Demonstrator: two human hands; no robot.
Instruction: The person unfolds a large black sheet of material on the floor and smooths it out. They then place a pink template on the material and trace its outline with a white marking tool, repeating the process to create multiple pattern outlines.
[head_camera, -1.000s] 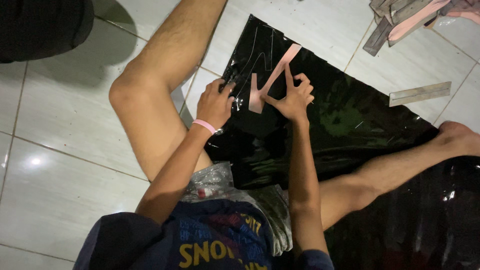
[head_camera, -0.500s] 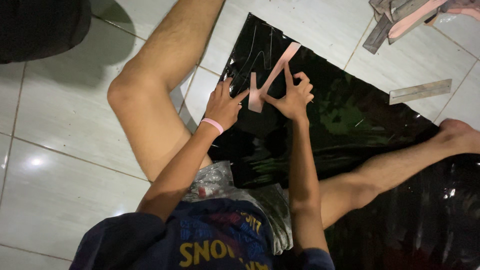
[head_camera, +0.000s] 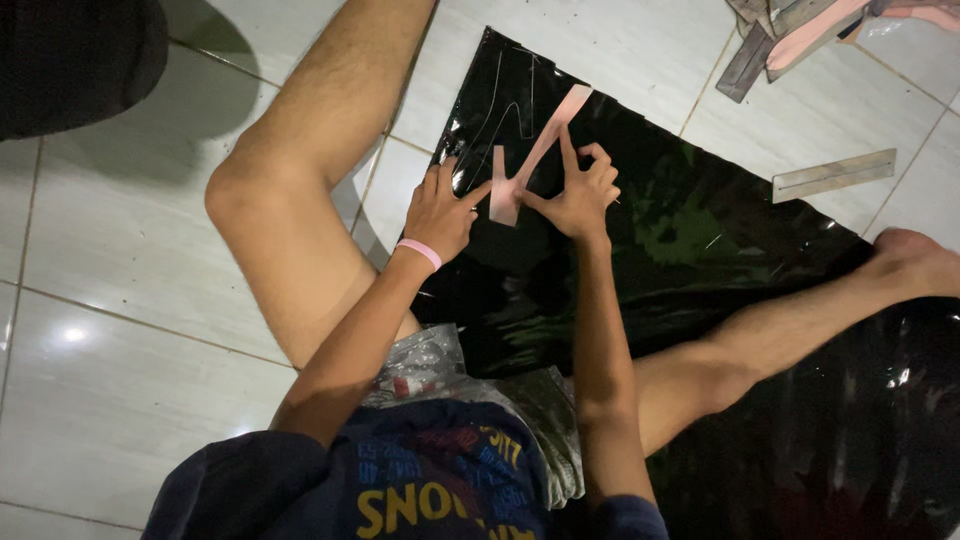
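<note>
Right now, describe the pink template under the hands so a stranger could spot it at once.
Find the glossy black sheet spread over the white floor tiles between the person's legs. Near its upper left part, the left hand and right hand press on a pale pink template. It is a narrow slanted strip with a short stub, lying alone on the black, unlike the pink and grey pieces piled at top right.

Pink V-shaped paper template (head_camera: 528, 165), flat on glossy black sheet (head_camera: 700, 220), floor-spread

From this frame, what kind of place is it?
Probably a home floor used as a craft workspace: white floor tiles, a glossy black sheet spread out, a pink template pinned under both hands, a metal ruler nearby.
</note>
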